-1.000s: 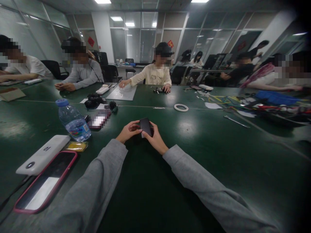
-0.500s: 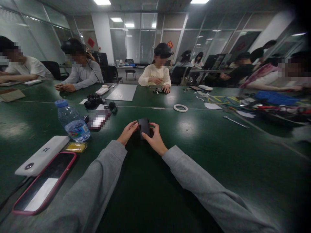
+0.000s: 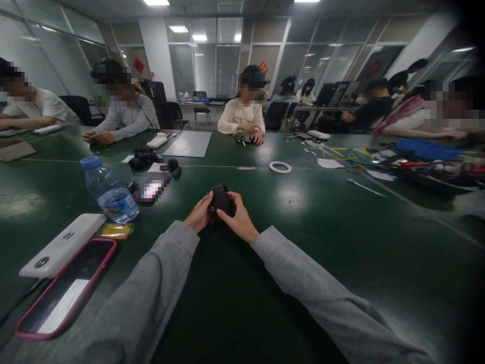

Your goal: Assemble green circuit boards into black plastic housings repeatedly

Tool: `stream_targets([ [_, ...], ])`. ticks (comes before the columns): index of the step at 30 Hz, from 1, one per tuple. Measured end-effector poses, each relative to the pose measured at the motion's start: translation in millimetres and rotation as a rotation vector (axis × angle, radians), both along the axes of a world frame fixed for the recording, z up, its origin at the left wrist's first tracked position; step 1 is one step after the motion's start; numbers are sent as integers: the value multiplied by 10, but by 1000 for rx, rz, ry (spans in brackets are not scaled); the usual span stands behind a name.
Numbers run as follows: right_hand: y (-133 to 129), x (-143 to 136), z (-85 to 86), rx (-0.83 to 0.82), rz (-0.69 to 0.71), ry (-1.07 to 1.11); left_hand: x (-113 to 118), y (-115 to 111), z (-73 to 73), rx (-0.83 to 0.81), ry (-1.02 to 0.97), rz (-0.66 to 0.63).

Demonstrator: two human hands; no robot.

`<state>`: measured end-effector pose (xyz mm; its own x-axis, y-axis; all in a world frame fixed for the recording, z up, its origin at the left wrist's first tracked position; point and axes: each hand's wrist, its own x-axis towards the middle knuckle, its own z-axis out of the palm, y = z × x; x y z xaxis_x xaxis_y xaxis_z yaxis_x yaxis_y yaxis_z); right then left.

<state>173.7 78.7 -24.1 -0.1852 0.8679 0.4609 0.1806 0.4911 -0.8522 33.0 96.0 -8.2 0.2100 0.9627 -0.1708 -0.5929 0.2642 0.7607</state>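
Observation:
Between my two hands is a small black box-shaped object (image 3: pixel 222 198), tilted slightly, its flat dark face towards me. My right hand (image 3: pixel 241 218) grips its right side, thumb along the near edge and fingers behind. At its left side, my left hand (image 3: pixel 200 212) is closed against it, fingers partly hidden. Darker bits show around its edges, too small and dim to make out. Both hands are just above the green table (image 3: pixel 303 242).
To the left are a water bottle (image 3: pixel 109 194), a white power bank (image 3: pixel 62 245), a phone in a red case (image 3: pixel 68 288) and a small yellow packet (image 3: pixel 116 231). A white ring (image 3: pixel 280 167), a wrench (image 3: pixel 366 187) and tangled cables (image 3: pixel 348 154) lie farther off. Several people sit around.
My left hand has closed in on the black object's left side. The object has shifted slightly left and turned a little. The camera view has moved slightly.

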Motion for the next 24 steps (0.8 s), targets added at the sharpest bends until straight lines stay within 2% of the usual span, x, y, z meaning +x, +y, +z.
stream_targets([
  [7, -58, -24, 50, 61, -66, -50, -15, 43, -24, -24, -40, -6],
  [11, -29, -2, 49, 90, -187, 30, -70, 102, -67, -64, -48, 6],
  [17, 118, 101, -26, 75, -388, 78, -145, 122, -62, -92, -165, 9],
  [20, 143, 108, -61, 70, -381, 28, -143, 112, -36, -126, -178, 23],
  [24, 109, 64, -59, 152, -318, -72, -130, 109, -19, -141, -182, 29],
])
